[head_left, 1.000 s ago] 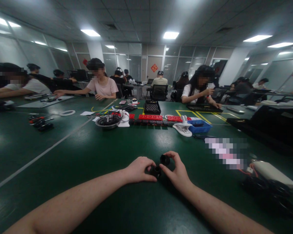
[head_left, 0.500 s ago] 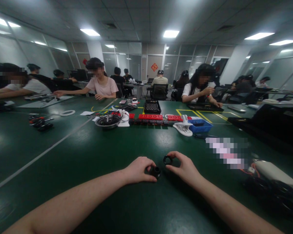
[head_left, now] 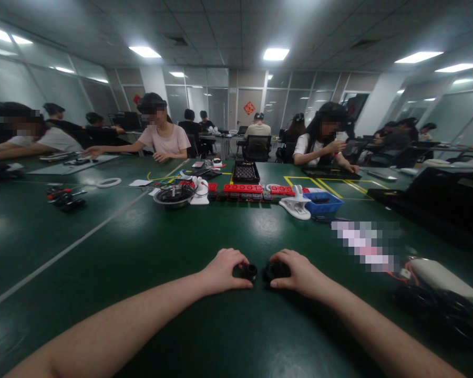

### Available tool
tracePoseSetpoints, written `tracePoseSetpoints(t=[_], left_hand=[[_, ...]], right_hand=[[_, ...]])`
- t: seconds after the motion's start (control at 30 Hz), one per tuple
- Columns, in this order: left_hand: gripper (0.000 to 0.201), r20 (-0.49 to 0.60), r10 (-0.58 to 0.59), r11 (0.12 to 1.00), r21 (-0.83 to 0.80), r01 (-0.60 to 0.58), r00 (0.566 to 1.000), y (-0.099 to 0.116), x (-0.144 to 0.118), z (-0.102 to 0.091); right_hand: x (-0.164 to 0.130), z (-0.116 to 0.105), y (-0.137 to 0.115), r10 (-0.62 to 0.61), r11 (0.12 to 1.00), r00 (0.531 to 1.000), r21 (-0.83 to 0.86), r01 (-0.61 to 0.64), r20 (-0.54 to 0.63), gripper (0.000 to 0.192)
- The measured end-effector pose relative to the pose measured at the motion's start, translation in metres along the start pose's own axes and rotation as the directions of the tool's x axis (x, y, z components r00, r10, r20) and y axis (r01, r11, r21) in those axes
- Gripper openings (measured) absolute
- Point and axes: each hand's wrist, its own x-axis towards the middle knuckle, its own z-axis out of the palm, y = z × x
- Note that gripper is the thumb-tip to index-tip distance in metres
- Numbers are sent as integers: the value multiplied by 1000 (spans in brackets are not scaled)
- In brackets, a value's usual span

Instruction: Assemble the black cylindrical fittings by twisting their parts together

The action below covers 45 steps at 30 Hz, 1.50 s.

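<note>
since the last frame right hand [head_left: 295,272] lowered its black ring [head_left: 275,271] beside the black cylinder [head_left: 249,271], pinched upright by left hand [head_left: 223,270]; both closed, steadying parts on green table [head_left: 142,247].

Green table [head_left: 114,247]: blue bin [head_left: 322,203], red blocks [head_left: 242,188], metal bowl [head_left: 174,196].

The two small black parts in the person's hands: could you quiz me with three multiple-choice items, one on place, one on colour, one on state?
1. Where are the hands?
A. Low over the green table
B. Inside the blue bin
C. On a keyboard

2. What colour is the bin beyond them?
A. Yellow
B. Blue
C. White

3. How are the two black parts?
A. Each pinched in its own hand
B. Both lying loose
C. Both in one hand

Answers: 1 A, left hand and right hand sit on the table. 2 B, the bin is blue. 3 A, left part, right part.
</note>
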Motion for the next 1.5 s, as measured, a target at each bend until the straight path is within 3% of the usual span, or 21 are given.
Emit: tracePoseSetpoints(t=[0.17,0.33,0.5,0.63,0.77,1.0,1.17,1.3,1.4,1.5], left_hand=[[46,-1,10,1000,4,-10,1000,1,0,0],[57,0,22,1000,10,-22,1000,3,-2,-2],[85,-25,21,997,79,-20,999,-3,-3,0],[101,80,-8,983,184,-7,997,-12,-2,2],[102,166,-22,969,246,-19,986,-16,-2,2],[104,288,-44,961,273,-38,957,-13,-2,-7],[104,359,-43,952,297,-70,932,-16,-1,-10],[104,385,-69,951,304,-56,920,-17,0,-10],[104,390,-72,962,271,-39,918,-17,0,-12],[105,389,-81,970,243,-17,917,-15,-1,-14]], right_hand=[[2,3,-12,-27,999,992,12,29,-126,38],[2,11,-17,-51,999,984,-15,50,-169,37],[1,13,-25,-90,996,976,-14,89,-200,40],[3,14,-38,-153,988,974,-54,146,-165,42],[7,18,-47,-233,969,967,-106,223,-98,44],[3,19,-60,-265,954,964,-138,267,36,35],[-23,7,-74,-260,957,955,-94,274,140,33],[-56,-3,-85,-183,979,962,-53,198,202,31],[-84,-5,-81,-134,988,973,-55,147,191,28],[-116,1,-62,-161,980,981,-98,172,111,29]])
